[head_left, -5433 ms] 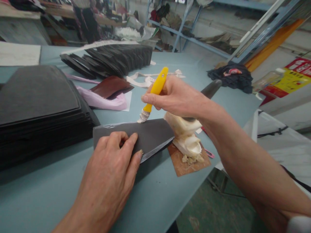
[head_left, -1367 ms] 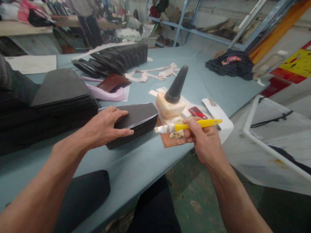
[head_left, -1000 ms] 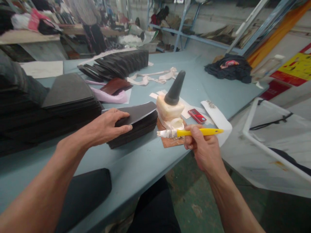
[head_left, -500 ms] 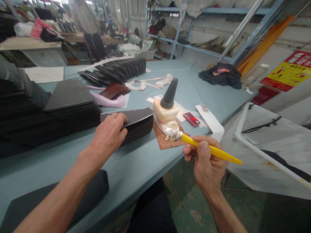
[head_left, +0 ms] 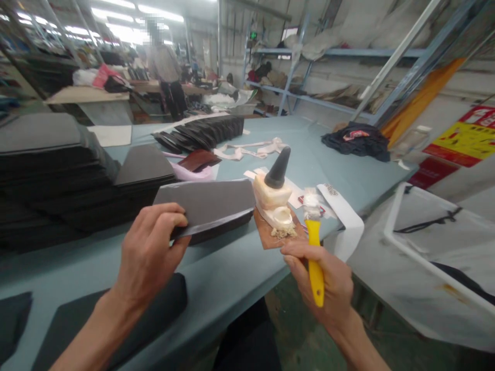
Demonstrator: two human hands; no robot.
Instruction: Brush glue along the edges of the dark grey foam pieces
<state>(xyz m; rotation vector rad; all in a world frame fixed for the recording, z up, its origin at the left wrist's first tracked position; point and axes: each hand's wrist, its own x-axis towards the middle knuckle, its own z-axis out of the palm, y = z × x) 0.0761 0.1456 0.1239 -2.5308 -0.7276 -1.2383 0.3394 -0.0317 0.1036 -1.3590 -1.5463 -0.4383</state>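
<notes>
My left hand (head_left: 150,247) pinches the near left corner of a dark grey flat panel (head_left: 209,201), which is tilted up on top of a low stack of dark panels (head_left: 222,226). A whitish strip runs along the panel's near edge. In my right hand (head_left: 320,278) is a paintbrush with a yellow handle (head_left: 315,265), its white-coated bristles (head_left: 311,203) pointing up and away. Between the hands stands a glue-crusted cream container (head_left: 273,193) with a black cone (head_left: 279,167) on top. It rests on a brown sheet (head_left: 266,239) with dried crumbs (head_left: 284,232) beside its opening.
Tall stacks of dark panels (head_left: 50,175) fill the table's left side. Fanned black pieces (head_left: 204,131) lie farther back. A white curved piece (head_left: 346,219) overhangs the right edge, near a white-framed bin (head_left: 436,263). A person (head_left: 166,72) stands in the background.
My left hand has lifted and tilted the top panel by its near edge. The brush has moved away from the container's opening and swung upright. The camera view has tipped upward.
</notes>
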